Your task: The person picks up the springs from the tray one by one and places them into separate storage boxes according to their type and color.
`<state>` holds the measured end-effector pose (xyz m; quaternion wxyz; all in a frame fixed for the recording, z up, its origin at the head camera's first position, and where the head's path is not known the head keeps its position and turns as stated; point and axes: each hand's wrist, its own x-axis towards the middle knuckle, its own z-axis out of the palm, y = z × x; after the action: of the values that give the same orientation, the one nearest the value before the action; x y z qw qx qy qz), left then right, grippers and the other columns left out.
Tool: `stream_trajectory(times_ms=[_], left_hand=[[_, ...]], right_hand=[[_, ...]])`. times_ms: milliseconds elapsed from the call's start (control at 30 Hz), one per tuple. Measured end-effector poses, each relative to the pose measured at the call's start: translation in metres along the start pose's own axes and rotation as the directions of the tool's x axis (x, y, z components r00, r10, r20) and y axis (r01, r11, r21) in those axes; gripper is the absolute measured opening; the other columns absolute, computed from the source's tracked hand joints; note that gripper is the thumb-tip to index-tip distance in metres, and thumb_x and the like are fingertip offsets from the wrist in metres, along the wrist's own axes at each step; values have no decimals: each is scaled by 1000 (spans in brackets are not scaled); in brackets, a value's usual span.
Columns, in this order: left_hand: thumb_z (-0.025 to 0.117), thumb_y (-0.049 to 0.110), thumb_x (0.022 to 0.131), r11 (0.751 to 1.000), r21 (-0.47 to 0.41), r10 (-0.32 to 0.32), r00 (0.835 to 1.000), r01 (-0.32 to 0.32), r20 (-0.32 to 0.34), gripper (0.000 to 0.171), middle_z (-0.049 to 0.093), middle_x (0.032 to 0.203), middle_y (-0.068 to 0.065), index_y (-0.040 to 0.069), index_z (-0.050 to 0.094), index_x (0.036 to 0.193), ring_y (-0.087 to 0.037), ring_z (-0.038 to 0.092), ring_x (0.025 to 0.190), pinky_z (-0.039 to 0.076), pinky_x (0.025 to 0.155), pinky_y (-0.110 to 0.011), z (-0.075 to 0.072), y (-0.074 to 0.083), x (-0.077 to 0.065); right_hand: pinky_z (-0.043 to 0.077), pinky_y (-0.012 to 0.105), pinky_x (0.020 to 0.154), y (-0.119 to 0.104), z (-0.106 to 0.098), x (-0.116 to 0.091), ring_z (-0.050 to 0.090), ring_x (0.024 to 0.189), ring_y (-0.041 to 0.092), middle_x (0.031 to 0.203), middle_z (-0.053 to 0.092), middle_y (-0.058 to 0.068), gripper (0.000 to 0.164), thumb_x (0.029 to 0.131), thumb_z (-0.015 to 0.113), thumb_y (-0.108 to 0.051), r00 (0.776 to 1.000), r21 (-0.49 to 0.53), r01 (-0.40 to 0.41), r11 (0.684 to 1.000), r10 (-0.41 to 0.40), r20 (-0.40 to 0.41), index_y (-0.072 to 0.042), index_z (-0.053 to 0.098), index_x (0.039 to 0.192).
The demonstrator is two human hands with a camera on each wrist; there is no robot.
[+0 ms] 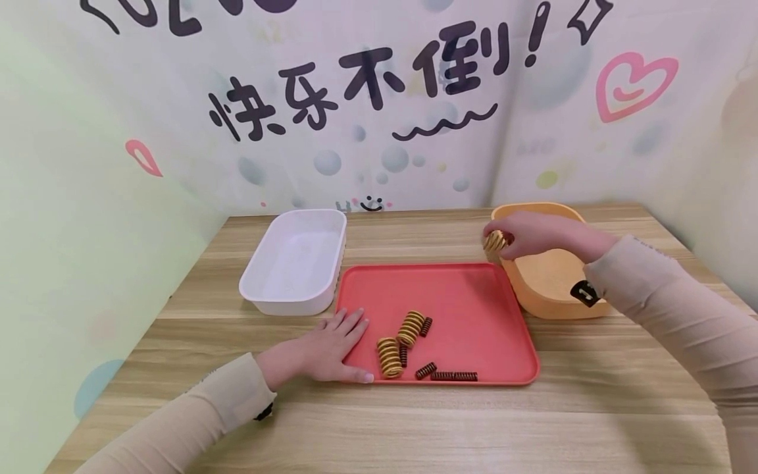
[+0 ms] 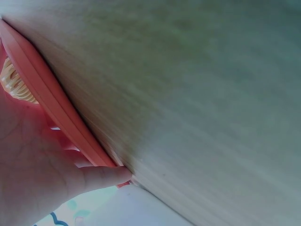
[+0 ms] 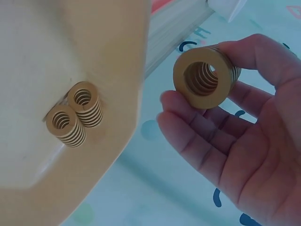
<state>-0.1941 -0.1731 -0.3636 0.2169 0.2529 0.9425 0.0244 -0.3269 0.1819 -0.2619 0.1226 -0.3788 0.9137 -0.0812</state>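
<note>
My right hand (image 1: 533, 234) pinches a thick yellow coil spring (image 1: 494, 242) between thumb and fingers, held up by the left wall of the orange bin (image 1: 524, 299). Seen from the right wrist, the spring's flat end ring (image 3: 207, 100) faces the camera. Two similar springs (image 3: 73, 136) stand side by side inside that bin. My left hand (image 1: 328, 349) rests with spread fingers on the left edge of the red tray (image 1: 462, 296). On the tray lie two yellow springs (image 1: 389, 357) and several small dark springs (image 1: 426, 370), mostly near its front edge.
A white bin (image 1: 290, 307) stands at the back left, close against the tray's corner. The wooden table (image 1: 414, 428) reaches a printed curtain (image 1: 385, 158) at the back. The orange bin sits beside the tray's right edge.
</note>
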Motion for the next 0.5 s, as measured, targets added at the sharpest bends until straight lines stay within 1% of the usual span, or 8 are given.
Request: stream_trajectory(times_ms=[100, 333, 500], left_hand=[[46, 70, 78, 1000, 0, 0, 1000, 0, 2, 96, 6, 154, -8, 11, 15, 147, -35, 2, 140, 14, 108, -55, 0, 0, 0], [47, 70, 78, 1000, 0, -3, 1000, 3, 3, 96, 5, 155, -8, 11, 15, 147, -34, 1, 140, 14, 108, -55, 0, 0, 0], [47, 70, 78, 1000, -1, -4, 1000, 4, 6, 96, 5, 155, -8, 11, 15, 147, -34, 1, 140, 14, 108, -55, 0, 0, 0]], right_hand=[[41, 27, 55, 6, -1, 0, 47, 57, 11, 66, 51, 3, 37, 76, 53, -3, 1000, 21, -24, 1000, 23, 9, 2, 55, 113], [41, 27, 57, 18, -2, -2, 49, 55, 10, 63, 52, 1, 35, 76, 55, -4, 998, 8, -55, 998, 55, -12, 3, 54, 110], [39, 27, 57, 24, -1, -1, 48, 55, 10, 63, 51, -1, 18, 73, 56, -4, 998, -1, -58, 998, 58, -38, -5, 51, 91]])
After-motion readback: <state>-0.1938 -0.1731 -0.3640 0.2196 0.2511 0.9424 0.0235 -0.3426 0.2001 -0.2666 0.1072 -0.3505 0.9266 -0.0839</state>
